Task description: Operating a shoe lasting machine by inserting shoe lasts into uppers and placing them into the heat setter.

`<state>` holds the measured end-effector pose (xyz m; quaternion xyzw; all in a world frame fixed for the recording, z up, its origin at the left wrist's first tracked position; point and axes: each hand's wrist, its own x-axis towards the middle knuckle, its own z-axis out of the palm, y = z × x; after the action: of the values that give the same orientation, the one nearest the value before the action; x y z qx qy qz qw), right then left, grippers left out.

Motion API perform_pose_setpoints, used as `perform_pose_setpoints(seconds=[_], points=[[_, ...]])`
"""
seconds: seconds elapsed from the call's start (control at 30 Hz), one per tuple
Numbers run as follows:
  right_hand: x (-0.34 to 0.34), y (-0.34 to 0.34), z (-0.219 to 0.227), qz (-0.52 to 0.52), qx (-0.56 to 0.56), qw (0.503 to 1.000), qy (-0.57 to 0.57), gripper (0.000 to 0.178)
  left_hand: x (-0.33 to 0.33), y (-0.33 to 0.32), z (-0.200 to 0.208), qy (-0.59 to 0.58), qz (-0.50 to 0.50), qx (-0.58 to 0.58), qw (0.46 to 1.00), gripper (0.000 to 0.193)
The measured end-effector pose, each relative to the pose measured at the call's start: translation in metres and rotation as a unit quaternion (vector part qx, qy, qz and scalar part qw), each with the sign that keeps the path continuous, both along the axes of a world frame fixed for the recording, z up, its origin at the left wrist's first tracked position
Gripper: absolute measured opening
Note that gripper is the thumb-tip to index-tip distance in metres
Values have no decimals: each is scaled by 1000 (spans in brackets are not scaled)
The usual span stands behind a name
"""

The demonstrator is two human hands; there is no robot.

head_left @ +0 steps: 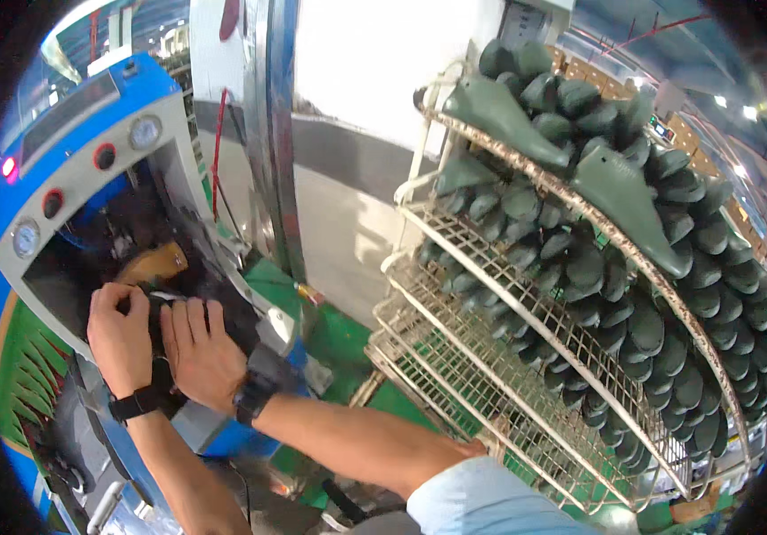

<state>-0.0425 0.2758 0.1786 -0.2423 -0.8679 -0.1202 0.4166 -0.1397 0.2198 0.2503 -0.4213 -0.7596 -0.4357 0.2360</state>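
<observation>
Both of my hands are at the mouth of a blue machine [147, 76] with a grey-white front frame. My left hand [120, 334] is closed, its thumb and fingers curled together at a dark piece whose kind I cannot make out. Close beside it, my right hand [200, 348] has its fingers bent and pressed together over the same dark area; what they grip is hidden. Just beyond the fingers, inside the opening, sits a tan curved part [153, 265]. Black bands circle both wrists.
A wire rack [526, 312] on the right holds many dark green shoe lasts [508, 116] on its upper tiers. The machine's frame carries round gauges [145, 132] and red-ringed black knobs [105, 158]. A metal post [267, 134] rises behind, above a green floor [339, 357].
</observation>
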Motion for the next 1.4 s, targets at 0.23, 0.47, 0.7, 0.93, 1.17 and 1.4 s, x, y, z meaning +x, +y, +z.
perform_pose_setpoints(seconds=[0.23,0.47,0.7,0.93,1.17,1.4], points=[[65,10,-20,172,-14,984,-34,38,27,-55,-71,-207,-84,71,972,36],[170,-41,-28,190,-57,971,-135,52,111,-116,-139,-843,-252,247,406,67],[141,14,-42,343,-682,645,-9,92,97,-154,-180,-798,-258,61,541,35],[-7,-1,19,372,-824,372,210,42,89,-186,-177,-712,-217,-23,667,22],[167,-1,-46,260,-456,851,31,74,139,-178,-190,-676,-215,-32,705,43],[439,-123,-64,-230,-424,875,18,59,240,-153,-284,-239,-413,-203,855,56]])
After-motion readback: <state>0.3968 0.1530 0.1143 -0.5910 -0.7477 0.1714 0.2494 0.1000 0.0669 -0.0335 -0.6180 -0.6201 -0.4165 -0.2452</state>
